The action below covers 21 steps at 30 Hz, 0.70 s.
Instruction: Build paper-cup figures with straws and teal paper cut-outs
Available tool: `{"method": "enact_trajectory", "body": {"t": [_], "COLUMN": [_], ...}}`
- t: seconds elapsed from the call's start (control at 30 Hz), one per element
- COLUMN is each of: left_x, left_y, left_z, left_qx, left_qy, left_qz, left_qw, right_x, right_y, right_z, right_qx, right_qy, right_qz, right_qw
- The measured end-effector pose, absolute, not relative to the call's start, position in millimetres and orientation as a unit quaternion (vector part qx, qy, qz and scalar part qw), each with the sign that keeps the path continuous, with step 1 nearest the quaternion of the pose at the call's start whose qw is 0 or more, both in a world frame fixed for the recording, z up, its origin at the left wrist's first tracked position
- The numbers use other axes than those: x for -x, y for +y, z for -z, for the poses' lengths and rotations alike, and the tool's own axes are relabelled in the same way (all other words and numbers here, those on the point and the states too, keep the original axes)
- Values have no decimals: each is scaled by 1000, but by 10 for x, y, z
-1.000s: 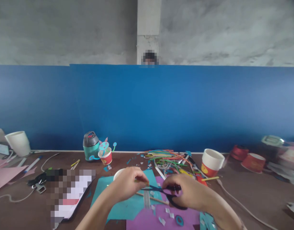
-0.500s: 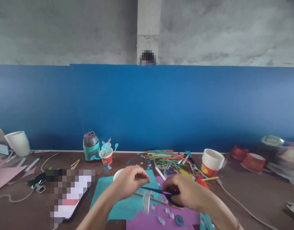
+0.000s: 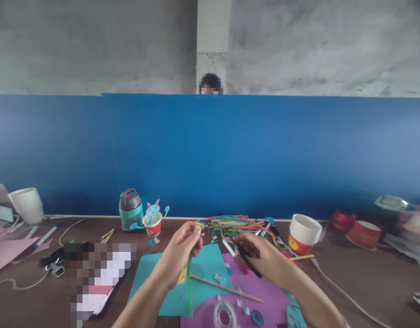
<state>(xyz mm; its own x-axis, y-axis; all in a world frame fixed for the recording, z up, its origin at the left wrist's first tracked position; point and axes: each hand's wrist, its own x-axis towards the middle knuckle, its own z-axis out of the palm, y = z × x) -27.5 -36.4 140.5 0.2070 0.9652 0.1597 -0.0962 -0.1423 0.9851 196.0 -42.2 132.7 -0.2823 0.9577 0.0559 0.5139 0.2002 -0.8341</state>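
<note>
Green strip point(image 3: 189, 291) could slip if the left hand point(image 3: 183, 246) loosens its pinch; right hand point(image 3: 261, 254), five o'clock, grips scissors point(image 3: 249, 263).

Blue partition point(image 3: 264, 155) — grey wall point(image 3: 93, 45) behind

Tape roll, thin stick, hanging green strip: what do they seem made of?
Tape roll: probably clear plastic, smooth; it looks pale and partly see-through.
Thin stick: likely bare wood, matt; tan colour, no obvious shine.
Green strip: perhaps plastic or coated wire; bright and slightly bent, but its finish is too blurred to tell.
</note>
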Motion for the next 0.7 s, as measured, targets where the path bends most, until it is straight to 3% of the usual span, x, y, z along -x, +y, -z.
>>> {"method": "enact_trajectory", "body": {"t": [0.1,0.33,0.7], "left_x": [217,146,148], "left_y": [-360,-363,-430], "left_z": [-1362,-1289,-1346], "left_qx": [-585,-661,-693], "left_qy": [401,444,407], "left_qz": [-490,-471,-436], "left_qw": [507,381,405], "right_x": [-1887,-1817,-1795], "right_y": [-460,-560,-601], "right_z": [-1354,-1411,-1479], "right_qx": [488,489,478], "right_qy": [-707,-747,-762], "right_qz": [-396,-327,-303], "right_qw": [325,311,316]}}
